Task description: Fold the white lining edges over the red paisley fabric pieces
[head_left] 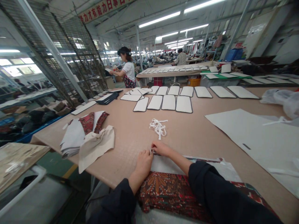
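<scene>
My left hand (pixel 143 162) and my right hand (pixel 161 148) meet at the far left corner of a white sheet (pixel 163 163). The fingers of both are pinched together there; whatever lies between them is too small to make out. Below the sheet, a folded stack of brown-red patterned fabric (pixel 163 188) lies at the table's near edge, partly under my right forearm. Just beyond my hands sits a loose tangle of white tape (pixel 158 127).
Rows of white dark-edged panels (pixel 168 102) line the table's (pixel 126 124) far side. White sheets with patterned pieces and cream cloth (pixel 98 143) lie left, near the edge. A large white sheet (pixel 261 137) covers the right. A co-worker (pixel 128 71) stands beyond.
</scene>
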Demonstrator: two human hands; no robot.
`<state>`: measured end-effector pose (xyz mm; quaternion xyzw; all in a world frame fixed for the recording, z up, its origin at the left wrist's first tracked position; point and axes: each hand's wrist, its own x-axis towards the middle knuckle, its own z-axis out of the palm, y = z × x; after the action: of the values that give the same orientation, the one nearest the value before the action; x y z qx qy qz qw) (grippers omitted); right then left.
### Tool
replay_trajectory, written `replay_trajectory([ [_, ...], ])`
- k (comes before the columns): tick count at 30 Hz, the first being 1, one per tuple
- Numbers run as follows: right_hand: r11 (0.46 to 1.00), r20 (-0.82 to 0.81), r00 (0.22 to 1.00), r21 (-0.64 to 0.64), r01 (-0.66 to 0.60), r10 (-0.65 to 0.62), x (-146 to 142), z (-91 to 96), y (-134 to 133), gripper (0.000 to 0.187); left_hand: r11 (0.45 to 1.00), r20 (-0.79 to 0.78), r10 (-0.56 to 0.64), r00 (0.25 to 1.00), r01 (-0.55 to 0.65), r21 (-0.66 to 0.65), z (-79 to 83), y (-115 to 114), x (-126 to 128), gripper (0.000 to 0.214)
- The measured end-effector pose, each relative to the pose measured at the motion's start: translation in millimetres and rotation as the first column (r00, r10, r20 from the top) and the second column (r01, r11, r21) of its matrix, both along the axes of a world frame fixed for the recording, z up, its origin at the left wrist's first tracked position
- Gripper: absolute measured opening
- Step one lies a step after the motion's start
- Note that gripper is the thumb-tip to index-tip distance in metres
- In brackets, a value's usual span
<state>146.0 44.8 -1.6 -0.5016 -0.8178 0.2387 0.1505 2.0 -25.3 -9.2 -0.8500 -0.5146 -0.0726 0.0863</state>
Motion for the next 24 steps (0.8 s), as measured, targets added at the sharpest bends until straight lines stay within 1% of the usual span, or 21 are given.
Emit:
replay_trajectory([
  [2, 1.0, 0.015, 1.0, -0.013, -0.022, 0.022, 1, -0.6, 0, 0.017, 1.0, -0.007, 0.001, 1.0, -0.001, 0.001, -1.6, 0, 0, 0.021],
  [5, 0.999, 0.083, 0.995, -0.016, -0.044, 0.045, -3, 0.0, 1, 0.016, 1.0, -0.011, -0.004, 1.0, 0.005, 0.009, -2.3, -1, 0, 0.022],
  [14, 0.999, 0.176, 0.984, -0.025, -0.033, 0.037, -11, 4.2, 3, 0.012, 1.0, -0.009, -0.01, 1.0, 0.01, 0.001, 4.2, -2, 1, 0.026],
  [17, 1.0, 0.182, 0.983, -0.019, -0.015, 0.018, -12, 3.7, 6, 0.016, 1.0, 0.0, -0.027, 1.0, 0.027, 0.006, 3.0, 0, 1, 0.024],
  [20, 1.0, 0.176, 0.984, 0.003, 0.017, -0.017, -14, 2.5, 7, 0.016, 0.996, 0.016, -0.084, 0.996, 0.083, 0.039, 0.0, 2, 0, 0.021],
  [22, 0.999, 0.17, 0.984, 0.026, 0.046, -0.05, -13, 1.6, 5, 0.016, 0.991, 0.027, -0.121, 0.992, 0.119, 0.057, -2.1, 4, -1, 0.02],
  [24, 0.996, 0.155, 0.985, 0.057, 0.066, -0.074, -10, 0.3, -2, 0.02, 0.99, 0.037, -0.133, 0.99, 0.131, 0.056, -3.1, 7, -2, 0.017],
])
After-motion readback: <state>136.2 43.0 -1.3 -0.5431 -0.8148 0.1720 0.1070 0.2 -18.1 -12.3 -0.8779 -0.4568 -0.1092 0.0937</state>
